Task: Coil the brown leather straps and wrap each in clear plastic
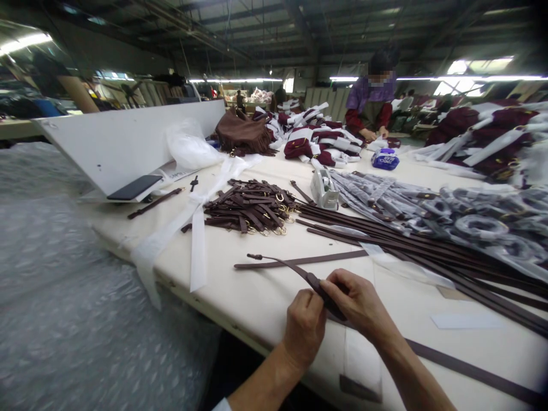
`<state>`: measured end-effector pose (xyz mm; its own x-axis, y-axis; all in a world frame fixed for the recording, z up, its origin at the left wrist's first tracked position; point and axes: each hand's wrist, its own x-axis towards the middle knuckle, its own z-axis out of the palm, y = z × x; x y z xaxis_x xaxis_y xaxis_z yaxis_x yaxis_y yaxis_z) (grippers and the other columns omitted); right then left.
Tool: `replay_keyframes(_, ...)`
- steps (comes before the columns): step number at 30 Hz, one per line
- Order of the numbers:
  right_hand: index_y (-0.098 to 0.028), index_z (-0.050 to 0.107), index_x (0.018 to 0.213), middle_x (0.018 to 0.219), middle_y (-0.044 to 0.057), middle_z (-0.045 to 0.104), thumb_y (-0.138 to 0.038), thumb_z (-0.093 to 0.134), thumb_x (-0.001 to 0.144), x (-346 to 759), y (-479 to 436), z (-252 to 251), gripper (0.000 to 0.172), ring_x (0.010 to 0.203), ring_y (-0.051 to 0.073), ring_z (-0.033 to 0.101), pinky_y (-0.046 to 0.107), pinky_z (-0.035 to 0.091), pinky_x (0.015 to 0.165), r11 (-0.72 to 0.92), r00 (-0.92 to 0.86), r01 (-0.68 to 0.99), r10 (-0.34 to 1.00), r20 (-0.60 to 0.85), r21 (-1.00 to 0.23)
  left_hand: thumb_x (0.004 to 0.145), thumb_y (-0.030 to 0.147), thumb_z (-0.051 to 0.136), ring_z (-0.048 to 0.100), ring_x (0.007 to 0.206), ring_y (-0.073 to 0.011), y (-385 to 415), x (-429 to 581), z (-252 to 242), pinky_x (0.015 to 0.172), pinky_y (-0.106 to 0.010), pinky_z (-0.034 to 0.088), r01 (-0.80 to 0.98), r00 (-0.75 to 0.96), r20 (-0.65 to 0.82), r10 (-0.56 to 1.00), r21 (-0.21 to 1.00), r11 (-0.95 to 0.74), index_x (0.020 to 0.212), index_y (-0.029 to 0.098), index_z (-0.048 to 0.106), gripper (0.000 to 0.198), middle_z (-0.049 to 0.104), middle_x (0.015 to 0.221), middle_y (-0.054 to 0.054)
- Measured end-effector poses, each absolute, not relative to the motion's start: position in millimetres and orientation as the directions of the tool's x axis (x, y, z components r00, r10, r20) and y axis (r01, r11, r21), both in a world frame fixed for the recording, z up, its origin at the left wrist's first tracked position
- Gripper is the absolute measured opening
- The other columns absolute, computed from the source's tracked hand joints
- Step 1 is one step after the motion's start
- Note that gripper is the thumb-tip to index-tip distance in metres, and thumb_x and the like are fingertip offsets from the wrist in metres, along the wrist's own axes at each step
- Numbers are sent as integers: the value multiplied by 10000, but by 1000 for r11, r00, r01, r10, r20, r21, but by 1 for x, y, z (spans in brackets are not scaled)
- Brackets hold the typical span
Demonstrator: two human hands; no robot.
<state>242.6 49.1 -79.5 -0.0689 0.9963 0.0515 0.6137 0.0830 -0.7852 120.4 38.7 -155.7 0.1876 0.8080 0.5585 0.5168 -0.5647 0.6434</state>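
Brown strap (pixel 315 281) held above the near side of the desk (pixel 244 297)

Left hand (pixel 305 321) is closed on the strap; right hand (pixel 351 298) pinches it between thumb and fingers. Clear plastic wrapping (pixel 483 226) at far right encloses coiled straps (pixel 520 249); the blue packet's (pixel 385 160) contents are hidden. Short straps (pixel 246 208) lie piled beyond the held strap

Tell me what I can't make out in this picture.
All in the head view:
- Strap: the gripped part is hidden by the left hand and right hand.
- Long straps: some run off the right edge.
- Pile: lower pieces lie under upper ones.
- Blue pack: lettering too small and blurred.
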Motion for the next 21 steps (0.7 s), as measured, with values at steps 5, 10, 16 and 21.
replay_keyframes(5, -162, 592, 1034, 903, 72, 613, -348, 481, 851, 249, 59, -73, 284, 668, 147, 563, 258, 471, 581, 219, -163, 613, 975, 149, -760, 830, 61, 402, 531, 719, -171, 39, 121, -158, 620, -261, 437, 545, 192, 559, 806, 623, -562, 772, 162, 537, 178, 569, 731, -50)
replay_keyframes(10, -189, 654, 823, 858, 66, 622, -279, 505, 846, 260, 63, -68, 176, 772, 181, 602, 288, 488, 695, 406, -323, 640, 913, 250, -653, 787, 37, 424, 527, 701, -171, 39, 122, -160, 607, -259, 435, 555, 205, 550, 809, 616, -559, 720, 173, 518, 178, 567, 710, -42)
replay_keyframes(16, -229, 583, 1110, 979, 72, 615, -199, 449, 873, 262, 64, -65, 274, 830, 174, 608, 287, 487, 737, 482, -437, 620, 868, 237, -620, 746, 22, 414, 510, 664, -168, 39, 120, -158, 585, -260, 424, 558, 197, 539, 819, 626, -545, 686, 178, 484, 181, 543, 678, -37)
replay_keyframes(21, -178, 610, 848, 835, 74, 611, -181, 426, 875, 257, 71, -55, 186, 726, 163, 564, 274, 455, 650, 584, -501, 683, 811, 301, -438, 783, 59, 420, 533, 689, -167, 36, 121, -159, 606, -258, 441, 521, 238, 535, 811, 634, -571, 736, 176, 514, 157, 558, 709, -43)
